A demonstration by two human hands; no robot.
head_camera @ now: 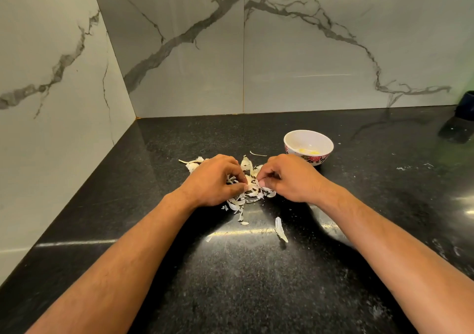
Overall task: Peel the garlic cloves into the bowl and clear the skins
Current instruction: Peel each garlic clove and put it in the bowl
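Observation:
Both hands meet over a heap of white garlic skins on the black counter. My left hand pinches a garlic clove between thumb and fingers. My right hand pinches the skin on the same clove from the right side. The clove is mostly hidden by my fingers. A white bowl with a floral outside stands behind and to the right of my right hand. Pale yellow peeled cloves lie at its bottom.
Loose skins lie apart from the heap: one nearer me, some behind my left hand, a sliver near the bowl. Marble walls close the counter at the back and left. A dark object sits at the far right.

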